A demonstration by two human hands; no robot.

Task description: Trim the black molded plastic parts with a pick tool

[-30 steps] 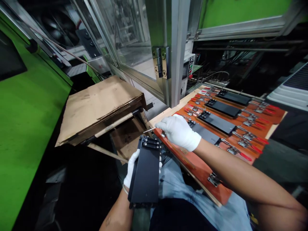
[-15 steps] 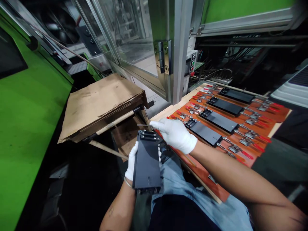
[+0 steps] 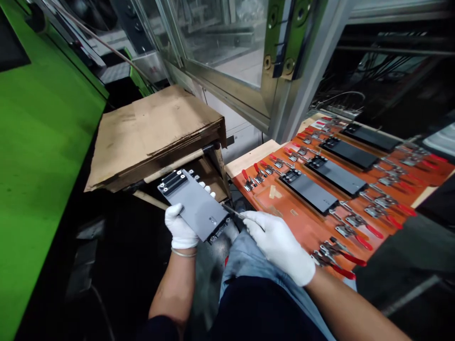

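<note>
My left hand point(image 3: 180, 227), in a white glove, is closed around a flat grey-black rectangular panel point(image 3: 201, 206) with black fittings at both ends. The thumb lies on its face and the fingertips show past the far edge. The panel is tilted, with its screwed end up to the left. My gloved right hand point(image 3: 275, 241) pinches a slim metal blade-like tool point(image 3: 232, 211), whose exact kind I cannot make out. Its tip is close to the panel's lower right corner; whether they touch I cannot tell.
On the right, an orange fixture board point(image 3: 263, 199) carries several similar dark panels point(image 3: 309, 191) between red-handled toggle clamps point(image 3: 355, 229). A cardboard-topped stand point(image 3: 156, 123) is ahead left. Behind it rises a metal-framed glass door point(image 3: 220, 47); a green machine point(image 3: 39, 156) is at far left.
The panel has turned and tilted, its screwed end swinging left. My right hand has moved down with the tool, from the screwed end to the opposite end. The view has shifted too.
</note>
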